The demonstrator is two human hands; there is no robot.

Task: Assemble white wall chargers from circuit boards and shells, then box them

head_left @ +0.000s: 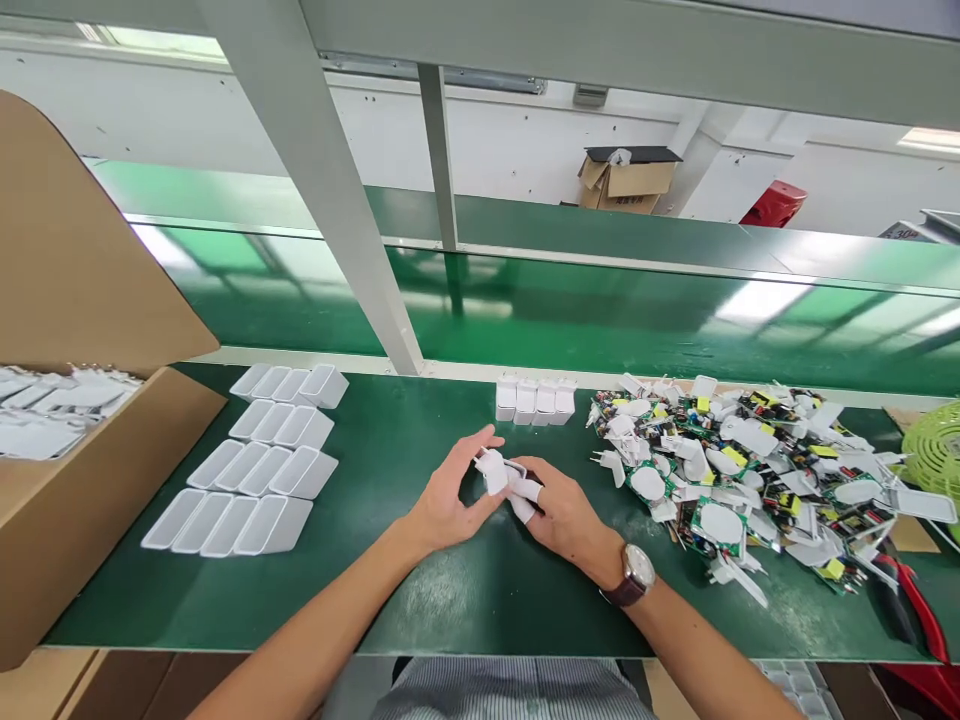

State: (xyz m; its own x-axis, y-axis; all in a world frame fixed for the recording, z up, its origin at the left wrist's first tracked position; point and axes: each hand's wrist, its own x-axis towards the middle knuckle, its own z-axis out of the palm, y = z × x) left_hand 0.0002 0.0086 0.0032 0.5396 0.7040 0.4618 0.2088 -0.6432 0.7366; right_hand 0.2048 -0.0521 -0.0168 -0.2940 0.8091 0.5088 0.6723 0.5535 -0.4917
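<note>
Near the front middle of the green table, both my hands meet around a small white plastic charger part point(493, 470). My left hand point(450, 500) curls round its left side, with thumb and fingertips on it. From the right, my right hand point(562, 510) grips it; white coverings wrap some of those fingertips. The fingers hide much of the part, so I cannot tell how its pieces fit together. Just behind the hands stands a short row of white charger housings point(535, 401). To the left, white open-topped plastic cases point(259, 470) lie in several rows.
A heap of circuit boards with white plastic pieces point(724, 470) spreads over the right side. Red-and-black handled pliers point(911, 605) and a lime-green basket point(934, 445) lie at far right. A cardboard box point(112, 480) of white parts stands left. A grey post point(330, 180) rises behind.
</note>
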